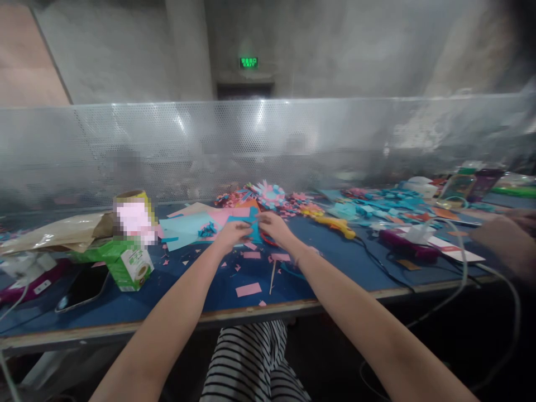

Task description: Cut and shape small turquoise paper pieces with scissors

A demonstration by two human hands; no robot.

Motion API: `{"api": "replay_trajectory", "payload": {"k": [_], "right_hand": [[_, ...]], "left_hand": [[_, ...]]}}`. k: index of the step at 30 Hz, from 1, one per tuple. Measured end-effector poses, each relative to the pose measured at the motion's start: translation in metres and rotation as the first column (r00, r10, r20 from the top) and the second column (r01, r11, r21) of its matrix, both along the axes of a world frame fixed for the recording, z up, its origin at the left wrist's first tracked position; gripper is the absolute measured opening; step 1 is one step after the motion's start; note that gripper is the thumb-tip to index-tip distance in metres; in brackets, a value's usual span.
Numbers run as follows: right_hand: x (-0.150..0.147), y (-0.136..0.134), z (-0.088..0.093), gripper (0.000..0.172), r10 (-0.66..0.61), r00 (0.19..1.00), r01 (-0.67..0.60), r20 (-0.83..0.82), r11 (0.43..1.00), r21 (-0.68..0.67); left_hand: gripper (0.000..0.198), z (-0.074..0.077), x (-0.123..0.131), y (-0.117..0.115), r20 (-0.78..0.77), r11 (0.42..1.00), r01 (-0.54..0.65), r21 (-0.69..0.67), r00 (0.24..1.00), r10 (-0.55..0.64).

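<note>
My left hand [233, 237] and my right hand [275, 230] are close together above the table, fingers pinched. A small piece of blue paper [253, 213] is between their fingertips; its exact shape is blurred. Just under my left fingers lies a blue paper sheet [238, 219], beside a light blue sheet [186, 230] with a little heap of blue cut paper [206, 229]. Part of a red curved object [268, 240] shows below my right hand, mostly hidden. Pink paper scraps [248, 290] and a thin stick [272, 277] lie nearer the table edge.
Behind my hands are paper flowers [270, 194]. To the right lie a yellow glue gun [335, 225], blue paper pieces [385, 204] and a purple power strip [408, 244]. Another person's arm [505, 240] reaches in there. A green box [128, 263] and phone [86, 287] sit left.
</note>
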State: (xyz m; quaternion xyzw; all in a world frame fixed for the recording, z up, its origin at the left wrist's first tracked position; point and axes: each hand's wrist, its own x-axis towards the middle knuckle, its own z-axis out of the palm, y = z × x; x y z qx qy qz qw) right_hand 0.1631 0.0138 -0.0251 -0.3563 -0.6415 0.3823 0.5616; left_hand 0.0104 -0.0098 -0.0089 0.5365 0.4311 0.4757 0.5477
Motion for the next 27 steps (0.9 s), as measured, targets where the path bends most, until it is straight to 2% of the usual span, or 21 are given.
{"api": "replay_trajectory", "payload": {"k": [6, 12, 17, 27], "right_hand": [[-0.0039, -0.0069, 0.0037, 0.025, 0.113, 0.970, -0.147, -0.214, 0.978, -0.150], [-0.0053, -0.0097, 0.0058, 0.030, 0.055, 0.994, -0.065, -0.095, 0.992, -0.105], [-0.0042, -0.0099, 0.0076, 0.026, 0.002, 1.000, -0.002, -0.018, 0.999, -0.041], [-0.0045, -0.0081, 0.0065, 0.022, 0.013, 1.000, -0.013, -0.018, 1.000, 0.006]], "left_hand": [[0.028, -0.0029, -0.0004, 0.0041, -0.057, 0.997, -0.051, 0.064, 0.997, 0.054], [0.031, -0.0004, 0.0007, 0.0009, -0.067, 0.995, -0.047, 0.093, 0.996, 0.054], [0.030, 0.0019, 0.0017, -0.0023, -0.080, 0.994, -0.037, 0.101, 0.996, 0.045], [0.031, -0.0017, -0.0003, 0.0024, -0.084, 0.991, -0.022, 0.129, 0.996, 0.033]]}}
